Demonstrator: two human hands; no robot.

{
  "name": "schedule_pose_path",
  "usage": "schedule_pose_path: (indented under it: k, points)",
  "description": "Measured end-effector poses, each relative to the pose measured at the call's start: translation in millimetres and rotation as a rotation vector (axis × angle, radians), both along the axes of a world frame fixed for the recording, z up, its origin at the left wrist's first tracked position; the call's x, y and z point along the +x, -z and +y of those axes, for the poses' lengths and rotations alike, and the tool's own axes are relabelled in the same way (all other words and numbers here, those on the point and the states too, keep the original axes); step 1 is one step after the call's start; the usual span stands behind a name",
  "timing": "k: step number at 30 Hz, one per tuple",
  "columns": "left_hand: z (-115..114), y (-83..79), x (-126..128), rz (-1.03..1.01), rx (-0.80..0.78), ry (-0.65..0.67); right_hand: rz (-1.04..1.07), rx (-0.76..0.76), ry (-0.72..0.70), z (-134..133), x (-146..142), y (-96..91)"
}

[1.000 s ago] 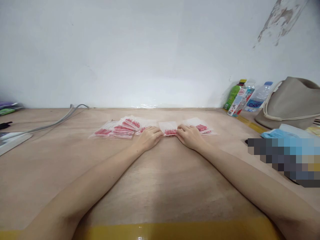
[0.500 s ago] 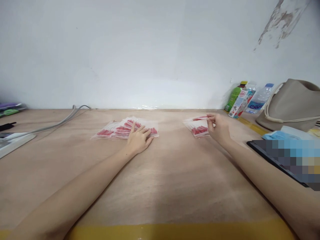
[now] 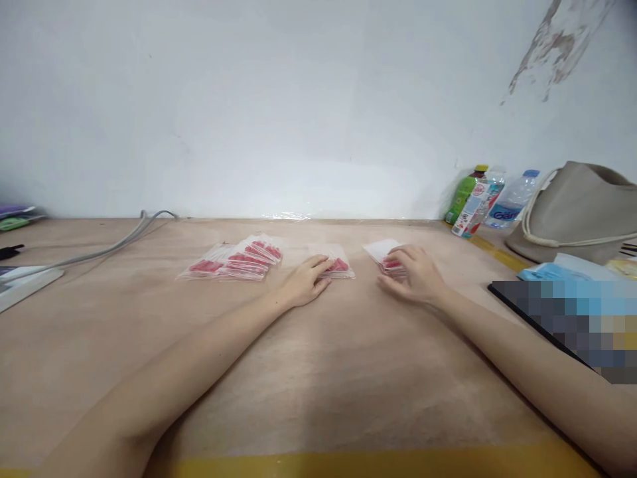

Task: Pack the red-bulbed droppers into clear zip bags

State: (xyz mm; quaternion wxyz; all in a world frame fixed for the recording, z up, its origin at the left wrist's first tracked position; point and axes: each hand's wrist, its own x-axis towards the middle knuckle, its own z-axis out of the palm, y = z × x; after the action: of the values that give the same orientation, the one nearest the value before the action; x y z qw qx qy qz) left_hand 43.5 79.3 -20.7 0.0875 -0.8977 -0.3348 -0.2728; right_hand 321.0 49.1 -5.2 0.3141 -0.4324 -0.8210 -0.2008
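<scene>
My left hand (image 3: 308, 282) lies with its fingers stretched out on the near-left part of a clear plastic bag with red pieces (image 3: 341, 267). This bag sits flat on the table, apart from the others. To its left, a fanned-out pile of similar bags (image 3: 243, 260) overlaps. My right hand (image 3: 417, 275) rests over another bag or small stack of bags (image 3: 381, 251), its thumb held away from the fingers. The fingers cover much of the red contents there, so how many bags lie beneath cannot be made out.
Bottles (image 3: 468, 192) and a carton (image 3: 476, 209) stand at the back right beside a grey-beige bag (image 3: 572, 212). A dark-edged flat item (image 3: 537, 325), partly blurred, lies near my right forearm. Grey cables (image 3: 114, 245) run across the left of the wooden table (image 3: 348, 372).
My left hand has moved right, and one bag now lies apart from the left pile under its fingers. My right hand has let go of a lifted bag and lowered onto the right-hand bags.
</scene>
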Motion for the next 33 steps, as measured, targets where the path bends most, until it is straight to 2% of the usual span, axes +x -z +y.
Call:
schedule_pose_path:
  k: [3,6,10,20,28,33]
  points:
    - [-0.2,0.0,-5.3,-0.047,-0.001,-0.023,-0.151,-0.04,-0.13,3.3,-33.0,-1.7]
    - [-2.4,-3.5,-12.5,-0.057,-0.002,-0.026,-0.246,-0.039,-0.14,13.6,-57.8,-1.2]
    - [-4.4,-6.1,-18.6,-0.046,-0.003,-0.05,-0.301,-0.012,-0.118,28.6,-73.4,1.6]
    - [6.3,0.7,-25.7,-0.079,0.018,-0.154,-0.108,-0.024,-0.202,31.5,-69.4,16.5]
    - [9.0,1.3,-30.4,-0.008,0.088,-0.108,-0.143,0.061,-0.073,34.0,-70.4,19.1]
    - [10.5,-0.2,-31.2,0.09,0.174,-0.073,-0.175,0.127,-0.063,33.4,-70.0,18.3]
